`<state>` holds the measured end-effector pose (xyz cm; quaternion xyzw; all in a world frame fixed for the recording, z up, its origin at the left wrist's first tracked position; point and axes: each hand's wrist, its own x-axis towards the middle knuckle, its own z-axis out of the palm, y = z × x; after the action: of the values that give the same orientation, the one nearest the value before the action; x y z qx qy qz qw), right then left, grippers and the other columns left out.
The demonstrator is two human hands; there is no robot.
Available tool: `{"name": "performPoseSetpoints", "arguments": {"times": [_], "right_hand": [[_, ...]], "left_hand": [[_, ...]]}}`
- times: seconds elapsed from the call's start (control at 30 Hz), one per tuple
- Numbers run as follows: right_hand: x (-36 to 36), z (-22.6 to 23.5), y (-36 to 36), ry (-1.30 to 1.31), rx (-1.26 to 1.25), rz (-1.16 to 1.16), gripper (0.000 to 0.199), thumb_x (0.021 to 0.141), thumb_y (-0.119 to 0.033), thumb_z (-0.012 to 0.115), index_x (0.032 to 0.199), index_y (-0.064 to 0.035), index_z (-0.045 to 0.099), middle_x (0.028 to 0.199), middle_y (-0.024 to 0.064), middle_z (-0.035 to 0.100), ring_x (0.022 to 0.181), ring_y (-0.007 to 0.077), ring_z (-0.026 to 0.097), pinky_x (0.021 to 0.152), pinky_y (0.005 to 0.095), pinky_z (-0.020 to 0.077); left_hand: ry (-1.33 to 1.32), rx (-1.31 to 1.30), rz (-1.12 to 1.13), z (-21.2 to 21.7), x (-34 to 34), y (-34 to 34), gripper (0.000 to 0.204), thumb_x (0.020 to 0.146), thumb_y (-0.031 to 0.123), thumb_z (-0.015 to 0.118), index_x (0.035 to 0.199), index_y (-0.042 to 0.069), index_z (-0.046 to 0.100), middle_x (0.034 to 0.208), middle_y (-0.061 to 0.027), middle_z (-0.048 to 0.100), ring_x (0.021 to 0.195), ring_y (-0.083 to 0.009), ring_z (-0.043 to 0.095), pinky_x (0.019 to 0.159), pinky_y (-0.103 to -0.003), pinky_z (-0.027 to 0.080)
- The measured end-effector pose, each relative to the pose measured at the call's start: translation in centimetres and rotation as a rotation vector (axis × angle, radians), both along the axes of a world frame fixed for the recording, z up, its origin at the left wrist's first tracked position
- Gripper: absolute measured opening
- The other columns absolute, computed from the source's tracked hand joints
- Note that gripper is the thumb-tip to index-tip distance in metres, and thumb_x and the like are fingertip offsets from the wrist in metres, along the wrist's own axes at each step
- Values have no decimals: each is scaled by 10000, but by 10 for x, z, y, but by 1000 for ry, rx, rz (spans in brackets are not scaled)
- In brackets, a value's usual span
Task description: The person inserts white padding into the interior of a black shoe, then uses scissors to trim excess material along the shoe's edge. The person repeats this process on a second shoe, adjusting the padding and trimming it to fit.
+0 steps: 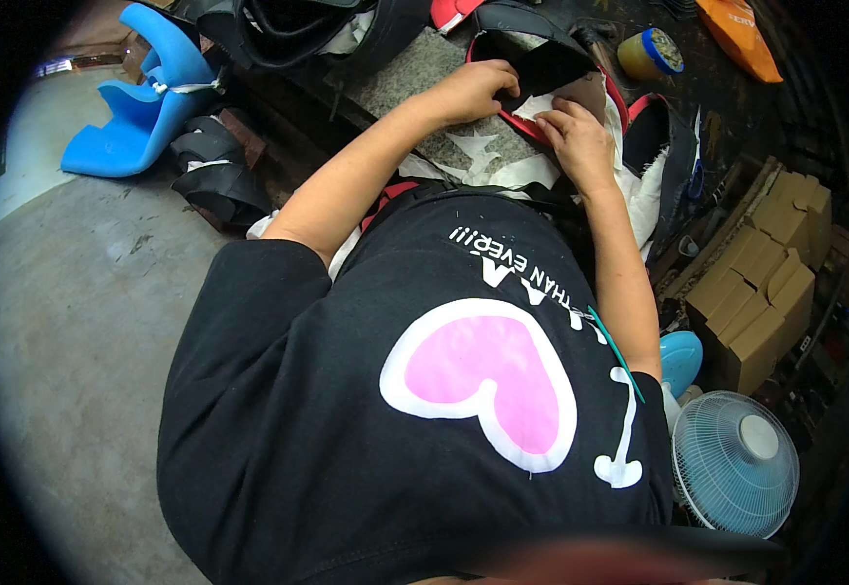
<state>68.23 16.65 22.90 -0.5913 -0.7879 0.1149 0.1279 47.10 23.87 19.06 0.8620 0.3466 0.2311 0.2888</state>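
A black and red shoe upper point(551, 73) lies on a grey stone slab point(415, 73) in front of me. My left hand point(473, 90) rests on its left edge, fingers curled onto the black material. My right hand point(576, 136) presses down on the lower right part, next to a brown lining piece point(585, 93) and white paper scraps point(502, 161). Neither hand holds a tool that I can see. My black shirt with a pink heart fills the lower middle of the view.
Blue plastic shoe lasts point(147, 97) lie at the upper left beside black material pieces point(215, 171). A yellow tin with a blue lid point(651, 54) and an orange piece point(736, 34) sit at the top right. Cardboard boxes point(761, 283) and a small fan point(736, 463) stand at the right.
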Motion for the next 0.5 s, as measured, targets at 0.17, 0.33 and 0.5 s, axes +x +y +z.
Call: {"name": "performPoseSetpoints", "arguments": {"times": [0.17, 0.33, 0.5], "right_hand": [[3, 0, -4, -74, 28, 121, 185, 849, -295, 670, 933, -144, 733, 1195, 86, 637, 1084, 267, 614, 859, 367, 510], [0, -2, -5, -1, 87, 92, 163, 793, -263, 706, 895, -136, 715, 1144, 96, 644, 1059, 273, 610, 865, 371, 516], [-3, -5, -6, -20, 110, 81, 153, 776, -231, 703, 904, -146, 697, 1136, 101, 647, 1057, 276, 609, 862, 372, 518]], "left_hand": [[150, -58, 167, 7, 14, -7, 267, 735, 217, 747, 916, 35, 674, 965, -102, 629, 937, -312, 627, 827, -397, 516], [282, 188, 173, 12, 28, -20, 219, 745, 230, 734, 890, 74, 685, 920, -102, 598, 940, -300, 625, 781, -413, 528], [299, 209, 117, 10, 29, -22, 169, 746, 161, 704, 870, 47, 685, 920, -113, 604, 936, -306, 626, 796, -405, 525]]}}
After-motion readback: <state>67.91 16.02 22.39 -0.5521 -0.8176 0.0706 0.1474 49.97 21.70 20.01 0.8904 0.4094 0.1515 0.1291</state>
